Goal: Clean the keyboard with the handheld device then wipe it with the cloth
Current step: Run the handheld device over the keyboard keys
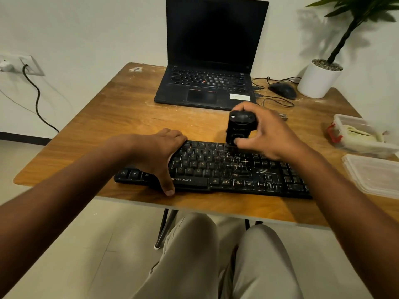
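A black keyboard (218, 169) lies along the table's near edge, with pale crumbs scattered over its right half. My left hand (157, 154) presses down on the keyboard's left part, fingers over the far edge and thumb on the near edge. My right hand (265, 134) grips a small black handheld device (239, 128), held upright with its lower end on the top row of keys near the middle. A pale cloth (358, 134) lies in a clear plastic box at the right.
An open black laptop (209, 83) stands behind the keyboard. A wired mouse (282, 90) and a white potted plant (318, 79) sit at the back right. The clear box (364, 143) and its flat lid (375, 175) occupy the right edge of the wooden table (129, 117).
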Tool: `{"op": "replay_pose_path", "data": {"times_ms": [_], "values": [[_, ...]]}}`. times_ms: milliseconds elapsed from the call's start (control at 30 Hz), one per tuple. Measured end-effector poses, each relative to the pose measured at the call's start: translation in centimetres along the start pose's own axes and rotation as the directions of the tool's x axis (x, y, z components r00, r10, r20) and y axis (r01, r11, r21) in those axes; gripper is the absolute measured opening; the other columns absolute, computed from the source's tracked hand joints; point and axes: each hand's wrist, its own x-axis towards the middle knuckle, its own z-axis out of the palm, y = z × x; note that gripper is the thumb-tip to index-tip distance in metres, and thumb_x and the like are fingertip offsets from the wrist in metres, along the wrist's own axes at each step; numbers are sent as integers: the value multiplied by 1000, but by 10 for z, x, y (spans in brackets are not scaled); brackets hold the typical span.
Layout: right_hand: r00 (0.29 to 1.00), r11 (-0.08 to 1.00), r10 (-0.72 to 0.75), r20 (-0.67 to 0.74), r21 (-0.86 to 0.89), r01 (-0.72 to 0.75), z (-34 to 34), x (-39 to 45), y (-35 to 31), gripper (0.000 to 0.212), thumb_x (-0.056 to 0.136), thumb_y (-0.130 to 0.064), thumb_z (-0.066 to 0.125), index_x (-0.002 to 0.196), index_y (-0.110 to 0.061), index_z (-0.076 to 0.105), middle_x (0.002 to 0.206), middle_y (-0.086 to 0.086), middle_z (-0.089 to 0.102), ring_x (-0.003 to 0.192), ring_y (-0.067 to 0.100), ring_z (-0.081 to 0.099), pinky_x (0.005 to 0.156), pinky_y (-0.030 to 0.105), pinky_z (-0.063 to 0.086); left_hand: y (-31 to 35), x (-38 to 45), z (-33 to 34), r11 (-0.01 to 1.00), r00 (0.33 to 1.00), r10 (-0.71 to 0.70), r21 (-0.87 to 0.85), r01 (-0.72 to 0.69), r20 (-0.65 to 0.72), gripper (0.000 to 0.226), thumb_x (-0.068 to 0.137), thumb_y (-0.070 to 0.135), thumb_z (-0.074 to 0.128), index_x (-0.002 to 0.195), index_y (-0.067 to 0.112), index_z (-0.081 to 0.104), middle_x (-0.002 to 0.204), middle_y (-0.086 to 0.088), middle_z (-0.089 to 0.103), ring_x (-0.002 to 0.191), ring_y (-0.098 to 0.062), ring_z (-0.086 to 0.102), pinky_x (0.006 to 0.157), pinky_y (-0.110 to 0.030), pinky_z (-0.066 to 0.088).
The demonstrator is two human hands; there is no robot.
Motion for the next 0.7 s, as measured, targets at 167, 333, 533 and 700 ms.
{"op": "replay_pose_path", "data": {"times_ms": [167, 333, 533, 700], "values": [[998, 996, -40, 41, 83, 36, 29, 10, -5, 54, 76, -9, 84, 120, -29, 58, 112, -11, 67, 106, 4, 63, 88, 23, 54, -1, 0, 0, 1000, 1000, -5, 6, 5, 12, 144, 55, 52, 95, 162, 23, 3, 163, 6, 13, 149, -17, 13, 125, -41, 21], [989, 998, 70, 129, -9, -69, -9, -1, 18, 56, 78, -8, 83, 118, -36, 56, 114, -12, 65, 107, 7, 62, 83, 23, 50, -5, 2, 2, 1000, 1000, -2, -8, 2, 11, 146, 53, 55, 95, 163, 26, 3, 164, 6, 12, 150, -17, 13, 125, -44, 22], [991, 980, 98, 95, 164, -113, -15, 10, 2, 62, 77, 0, 81, 121, -33, 53, 112, -9, 64, 101, 4, 63, 76, 21, 52, -1, 1, 0, 1000, 1000, -4, 0, 4, 9, 143, 56, 52, 95, 162, 23, 4, 164, 5, 12, 150, -18, 13, 125, -42, 21], [989, 965, 88, 120, 236, -115, 25, 25, -7, 61, 75, -1, 82, 124, -23, 54, 109, -1, 68, 100, 12, 68, 80, 30, 61, 0, 0, 0, 1000, 1000, -7, 9, 7, 12, 143, 56, 52, 95, 162, 23, 3, 164, 4, 12, 150, -18, 12, 124, -41, 20]]}}
